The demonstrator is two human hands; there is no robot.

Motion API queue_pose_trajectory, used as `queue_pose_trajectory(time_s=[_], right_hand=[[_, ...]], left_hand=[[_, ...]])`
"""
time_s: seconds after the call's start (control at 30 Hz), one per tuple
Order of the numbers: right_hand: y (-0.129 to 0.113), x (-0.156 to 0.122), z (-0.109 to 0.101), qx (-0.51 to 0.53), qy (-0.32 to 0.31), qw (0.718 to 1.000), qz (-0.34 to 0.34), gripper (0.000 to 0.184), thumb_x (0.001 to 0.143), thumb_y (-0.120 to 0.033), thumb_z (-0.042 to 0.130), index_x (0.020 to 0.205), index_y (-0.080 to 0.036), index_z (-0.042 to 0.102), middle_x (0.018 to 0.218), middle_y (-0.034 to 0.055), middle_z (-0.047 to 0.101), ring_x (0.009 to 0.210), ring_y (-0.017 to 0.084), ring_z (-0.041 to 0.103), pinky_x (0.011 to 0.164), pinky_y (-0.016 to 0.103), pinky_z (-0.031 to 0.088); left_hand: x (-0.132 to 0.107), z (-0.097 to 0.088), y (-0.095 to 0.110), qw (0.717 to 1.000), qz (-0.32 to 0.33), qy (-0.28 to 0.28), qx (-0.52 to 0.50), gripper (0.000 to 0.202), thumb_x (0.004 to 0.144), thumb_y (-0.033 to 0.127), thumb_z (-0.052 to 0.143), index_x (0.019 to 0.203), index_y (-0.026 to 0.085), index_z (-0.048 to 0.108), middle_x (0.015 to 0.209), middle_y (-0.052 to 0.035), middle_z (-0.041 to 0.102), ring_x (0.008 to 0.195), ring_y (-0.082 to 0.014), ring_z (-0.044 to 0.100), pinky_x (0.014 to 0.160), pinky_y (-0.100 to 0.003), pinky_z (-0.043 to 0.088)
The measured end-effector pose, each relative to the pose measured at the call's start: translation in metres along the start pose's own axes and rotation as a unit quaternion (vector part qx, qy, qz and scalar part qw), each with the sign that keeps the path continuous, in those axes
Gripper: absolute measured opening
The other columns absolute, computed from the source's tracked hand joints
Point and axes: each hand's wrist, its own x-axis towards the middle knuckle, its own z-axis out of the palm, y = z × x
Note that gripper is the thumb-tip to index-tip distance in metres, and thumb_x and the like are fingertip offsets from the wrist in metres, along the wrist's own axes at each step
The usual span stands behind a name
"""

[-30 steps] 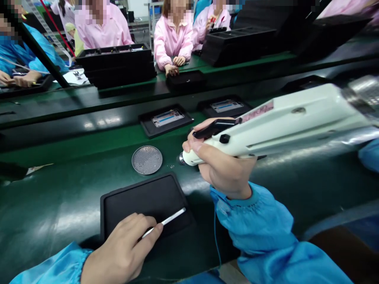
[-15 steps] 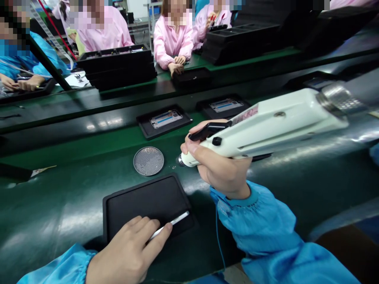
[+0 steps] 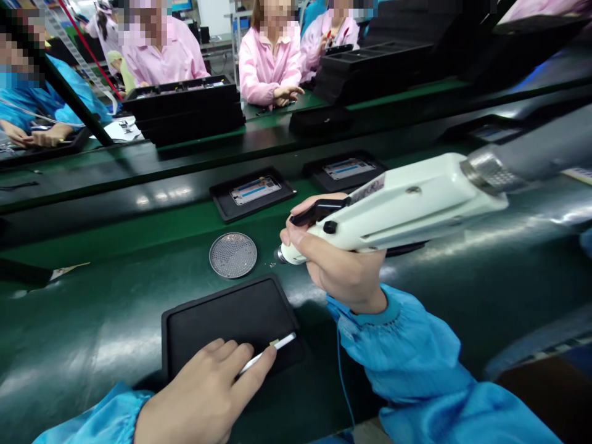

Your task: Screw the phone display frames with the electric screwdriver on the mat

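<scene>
Head view | right hand [image 3: 340, 265]: wrapped closed around glossy white electric screwdriver [image 3: 393, 216] | left hand [image 3: 198, 394]: fingers pinching slim white strip [image 3: 266, 356] on black rubber pad [image 3: 208, 327]

Total factory floor vibes: green conveyor belt [image 3: 111, 237], stacked black trays [image 3: 185, 111], and workers [image 3: 271, 61] in pink and blue smocks.

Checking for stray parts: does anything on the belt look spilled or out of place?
Yes: tiny specks lie loose on the green conveyor belt, between the perforated metal disc and the tip of the electric screwdriver in the right hand. Too small to identify, outside any tray.
</scene>
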Motion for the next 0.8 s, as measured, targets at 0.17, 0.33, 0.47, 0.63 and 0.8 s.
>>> queue_pose_trajectory(time_s=[0.17,0.33,0.47,0.63,0.8], right_hand=[[0.003,-0.001,-0.004,-0.013,-0.005,1.0,0.006,0.014,0.074,-0.016,0.069,0.086,-0.022,0.065,0.075,-0.0008,0.06,0.061,0.015,0.058,0.06,0.037,0.054],[0.006,-0.002,-0.005,-0.013,-0.008,1.0,0.006,0.016,0.075,-0.015,0.068,0.088,-0.023,0.066,0.074,-0.002,0.06,0.063,0.015,0.059,0.063,0.037,0.055],[0.005,-0.002,-0.005,-0.008,0.0,1.0,-0.002,0.015,0.074,-0.016,0.07,0.087,-0.022,0.066,0.076,-0.0009,0.06,0.063,0.015,0.06,0.062,0.037,0.055],[0.007,-0.002,-0.008,-0.018,-0.009,1.0,0.016,0.016,0.074,-0.02,0.073,0.088,-0.022,0.065,0.075,0.0001,0.061,0.066,0.018,0.061,0.063,0.039,0.055],[0.011,-0.001,-0.009,-0.026,0.005,1.0,0.016,0.016,0.074,-0.019,0.074,0.089,-0.021,0.066,0.08,0.0013,0.063,0.069,0.018,0.063,0.064,0.037,0.055]], left_hand=[[0.003,-0.001,0.0,1.0,0.007,-0.02,-0.012,0.066,0.081,0.008,0.041,0.147,0.007,0.03,0.113,-0.0172,0.066,0.091,-0.027,0.068,0.082,-0.045,0.061],[0.001,0.002,0.001,0.999,0.002,0.005,-0.032,0.07,0.077,0.007,0.044,0.146,0.009,0.032,0.112,-0.0165,0.066,0.094,-0.0272,0.067,0.082,-0.043,0.06],[0.003,0.001,-0.009,0.996,-0.009,-0.007,-0.09,0.072,0.077,0.005,0.044,0.148,0.012,0.033,0.113,-0.0141,0.065,0.095,-0.0257,0.066,0.083,-0.042,0.059],[0.011,0.006,-0.051,0.987,-0.037,0.032,-0.155,0.049,0.09,0.008,0.04,0.137,0.016,0.051,0.108,-0.011,0.064,0.093,-0.0205,0.063,0.082,-0.035,0.057],[0.012,0.028,-0.088,0.985,-0.147,0.074,-0.042,0.028,0.095,0.014,0.043,0.11,0.011,0.066,0.098,-0.0131,0.063,0.088,-0.0224,0.06,0.078,-0.039,0.055]])
